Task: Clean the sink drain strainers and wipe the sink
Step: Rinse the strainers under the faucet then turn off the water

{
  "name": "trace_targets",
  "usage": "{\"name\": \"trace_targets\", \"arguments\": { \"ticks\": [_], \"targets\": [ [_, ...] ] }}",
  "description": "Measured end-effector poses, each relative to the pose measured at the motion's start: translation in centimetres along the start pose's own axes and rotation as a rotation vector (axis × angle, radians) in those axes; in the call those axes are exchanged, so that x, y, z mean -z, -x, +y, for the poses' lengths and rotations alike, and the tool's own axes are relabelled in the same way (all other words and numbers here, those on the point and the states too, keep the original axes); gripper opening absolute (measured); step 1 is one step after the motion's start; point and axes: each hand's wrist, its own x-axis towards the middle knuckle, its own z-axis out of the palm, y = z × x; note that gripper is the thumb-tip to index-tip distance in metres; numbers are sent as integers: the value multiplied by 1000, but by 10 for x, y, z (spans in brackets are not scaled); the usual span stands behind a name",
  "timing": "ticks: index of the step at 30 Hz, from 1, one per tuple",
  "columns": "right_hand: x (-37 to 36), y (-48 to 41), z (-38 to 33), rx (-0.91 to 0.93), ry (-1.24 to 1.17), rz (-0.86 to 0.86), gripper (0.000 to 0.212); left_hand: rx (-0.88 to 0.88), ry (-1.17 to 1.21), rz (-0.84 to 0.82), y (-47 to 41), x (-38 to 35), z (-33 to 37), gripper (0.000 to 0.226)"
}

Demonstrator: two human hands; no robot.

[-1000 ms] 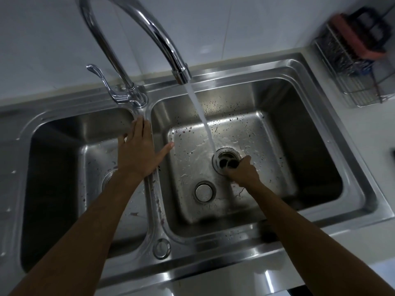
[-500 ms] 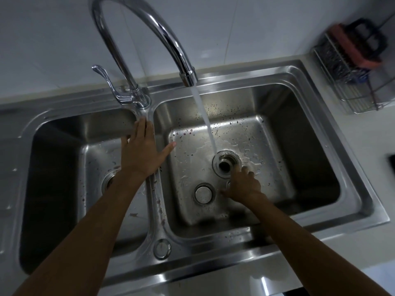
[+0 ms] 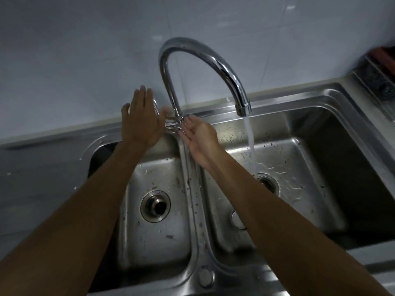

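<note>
Left hand [image 3: 140,121], right hand [image 3: 201,136] flank faucet [image 3: 171,97]; sink [image 3: 164,246] dirt-speckled, wet.

The sink [image 3: 320,97] is stainless steel with a brushed, half-matt finish; its floor is wet and dotted with dark specks. The tap [image 3: 215,60] is chromed metal, glossy like a mirror. The drain ring [image 3: 155,206] in the left basin is polished metal. The wall tiles [image 3: 85,50] are smooth with a soft shine. The rack [image 3: 376,82] looks like metal wire, but it is blurred.

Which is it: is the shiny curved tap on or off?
On. A stream of water runs from the spout of the curved chrome tap into the right basin of the stainless steel sink.
</note>
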Motion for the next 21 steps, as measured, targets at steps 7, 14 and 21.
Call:
{"name": "trace_targets", "arguments": {
  "ticks": [7,14,21],
  "targets": [
    [-20,-10,15,33,-250,40,50,-70,63,19,-7,7,-25,46],
    [-14,-15,23,51,-292,48,55,-188,34,83,34,10,-1,41],
    [-16,-9,24,8,-200,46,42,-156,23,66,37,14,4,46]
  ]
}}
